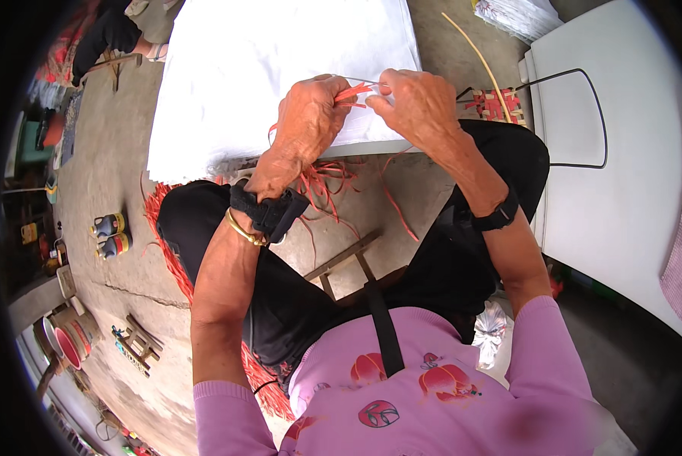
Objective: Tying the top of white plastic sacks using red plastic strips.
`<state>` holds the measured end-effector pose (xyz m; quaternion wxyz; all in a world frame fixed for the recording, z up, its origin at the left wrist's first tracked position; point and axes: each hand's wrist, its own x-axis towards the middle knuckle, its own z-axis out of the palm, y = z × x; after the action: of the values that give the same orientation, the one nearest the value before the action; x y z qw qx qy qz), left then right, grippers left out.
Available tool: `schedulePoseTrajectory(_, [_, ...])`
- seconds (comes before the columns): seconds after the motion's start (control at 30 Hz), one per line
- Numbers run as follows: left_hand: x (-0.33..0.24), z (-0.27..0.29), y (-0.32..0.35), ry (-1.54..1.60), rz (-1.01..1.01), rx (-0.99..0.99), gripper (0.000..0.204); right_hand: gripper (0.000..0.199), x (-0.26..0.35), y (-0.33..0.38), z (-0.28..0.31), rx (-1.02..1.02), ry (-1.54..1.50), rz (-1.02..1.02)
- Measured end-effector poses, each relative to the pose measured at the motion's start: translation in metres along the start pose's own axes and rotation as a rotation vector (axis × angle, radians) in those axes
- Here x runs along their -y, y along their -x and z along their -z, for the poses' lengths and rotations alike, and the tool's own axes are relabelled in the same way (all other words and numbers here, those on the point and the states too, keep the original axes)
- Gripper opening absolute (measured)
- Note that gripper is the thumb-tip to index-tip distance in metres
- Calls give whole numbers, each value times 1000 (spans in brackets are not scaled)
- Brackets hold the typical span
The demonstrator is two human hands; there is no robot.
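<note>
A stack of thin white sheets or sacks [227, 68] lies in front of me, and both hands are over its near edge. My left hand [308, 114] is closed on flat orange-red strips [354, 93], whose ends stick out to the right past its fingers. From near its fingertips a thin grey wire-like piece [356, 79] runs across to my right hand [421, 108]. The right fingers are closed in a pinch by the end of that piece, with the strip tips close by. More orange-red strips [327, 178] hang below the edge, between my knees.
A large bundle of orange-red strips [265, 384] lies by my left leg. To the right stands a white chest-like surface [615, 152] with a bent black wire frame [605, 114] against it. Two dark bottles [111, 235] and a small wooden stool [137, 346] stand on the left floor.
</note>
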<state>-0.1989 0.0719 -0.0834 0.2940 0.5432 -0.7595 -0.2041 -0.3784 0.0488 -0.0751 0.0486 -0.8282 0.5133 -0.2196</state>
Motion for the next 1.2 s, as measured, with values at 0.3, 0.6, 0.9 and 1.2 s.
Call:
schedulePoseTrajectory(0.3, [-22, -2, -8, -365, -79, -215, 14, 12, 6, -5, 16, -80, 122, 1])
schedulePoseTrajectory(0.6, [-32, 8, -7, -128, 48, -364, 12, 20, 10, 5, 20, -245, -272, -171])
schedulePoseTrajectory(0.9, [-18, 14, 8, -24, 194, -571, 18, 28, 32, -6, 8, -428, -276, 33])
schedulePoseTrajectory(1.2, [-6, 8, 7, 834, 556, -353, 40, 23, 46, -8, -15, -204, -424, -50])
